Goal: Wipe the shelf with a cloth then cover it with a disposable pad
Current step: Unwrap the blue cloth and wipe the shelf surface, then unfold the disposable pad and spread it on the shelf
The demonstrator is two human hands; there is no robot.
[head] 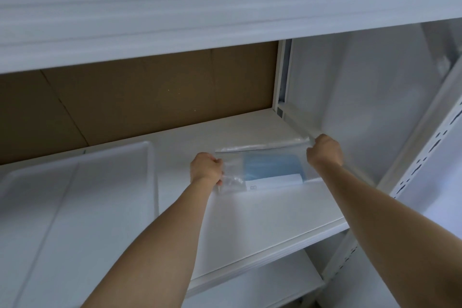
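Looks like you're into the second half here. No cloth anywhere in view, and you've got the clear plastic bag (262,170) with the folded blue disposable pad (273,167) inside it, held just over the right part of the shelf (250,220). So I'd guess the wiping is done, though nothing here proves it.

Your left hand (205,169) has its grip curled round the bag's left edge, and your right hand (324,150) pinches the far right corner.

The bag's long axis runs left-right, tilted up toward the right. Pad's still packed and folded, so unpacking and spreading are left. White tray (75,207) sits on the left.
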